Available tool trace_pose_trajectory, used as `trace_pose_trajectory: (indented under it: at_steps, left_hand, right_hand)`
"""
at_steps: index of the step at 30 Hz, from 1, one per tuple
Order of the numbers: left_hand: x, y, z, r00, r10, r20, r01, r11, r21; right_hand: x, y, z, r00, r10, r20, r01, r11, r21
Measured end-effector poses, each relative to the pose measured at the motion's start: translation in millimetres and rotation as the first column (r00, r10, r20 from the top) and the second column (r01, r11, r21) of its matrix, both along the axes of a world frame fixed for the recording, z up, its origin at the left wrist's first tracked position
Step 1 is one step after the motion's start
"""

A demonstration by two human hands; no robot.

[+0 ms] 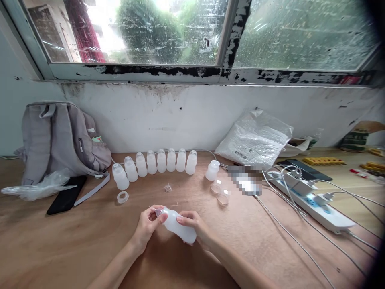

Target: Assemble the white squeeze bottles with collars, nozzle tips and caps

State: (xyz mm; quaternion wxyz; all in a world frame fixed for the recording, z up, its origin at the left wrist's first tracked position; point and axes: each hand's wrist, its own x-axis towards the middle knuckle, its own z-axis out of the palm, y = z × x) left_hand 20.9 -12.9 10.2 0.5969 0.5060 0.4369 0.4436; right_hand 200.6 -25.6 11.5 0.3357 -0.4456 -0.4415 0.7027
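Note:
A small white plastic bottle [178,228] lies tilted between both my hands above the wooden table [75,245]. My right hand [194,229] is wrapped round its body. My left hand [147,225] pinches the clear cap at its neck. Behind them a curved row of several capped white bottles [156,162] stands near the wall. One uncapped bottle [212,170] stands apart to the right. A white ring [122,197], a small clear nipple piece [167,188] and two clear caps [219,193] lie loose on the table.
A grey backpack [60,140] leans on the wall at left, with a black phone [66,195] and crumpled plastic [39,186] in front. At right lie a white plastic bag [255,138], a power strip [313,204] with chargers, and cables trailing across the table.

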Motion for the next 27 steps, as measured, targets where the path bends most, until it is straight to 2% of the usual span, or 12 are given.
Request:
trace_pose_trajectory:
  at_steps: [6,12,16,19,22,24,26,27]
  left_hand:
    - [-1.1,0.6,1.4,1.000,0.018,-0.023,-0.018,1.000,0.015]
    - [1.5,3.5,3.8,0.994,0.084,0.076,-0.089,0.994,0.056]
    - [7.0,-0.7,6.7,0.996,-0.075,0.052,0.074,0.997,0.015]
    - [9.2,-4.4,7.4,0.990,-0.133,0.046,0.133,0.991,0.003]
    - [8.9,-5.0,6.0,0.992,-0.092,0.087,0.094,0.995,-0.016]
    - [7.7,-3.5,3.9,0.990,-0.056,0.127,0.060,0.998,-0.031]
    - [5.8,-1.2,1.5,0.986,-0.014,0.166,0.019,0.999,-0.034]
    - [4.5,0.0,0.6,0.983,0.005,0.182,0.001,0.999,-0.035]
  right_hand:
    - [-0.9,-0.5,1.5,0.995,0.040,-0.091,-0.041,0.999,-0.016]
    - [-18.9,-6.8,-2.7,0.942,-0.030,-0.334,0.025,1.000,-0.018]
    - [-20.5,-7.8,0.0,0.909,-0.074,-0.410,0.091,0.996,0.023]
    - [-17.4,-4.2,0.2,0.927,-0.041,-0.372,0.079,0.993,0.088]
    - [-14.1,3.0,-5.8,0.957,-0.047,-0.286,0.102,0.979,0.179]
    - [-9.9,9.2,-11.6,0.978,-0.096,-0.188,0.142,0.958,0.251]
    - [-1.5,16.3,-16.4,0.978,-0.209,-0.018,0.200,0.902,0.383]
    - [4.7,20.1,-17.7,0.951,-0.297,0.087,0.219,0.845,0.487]
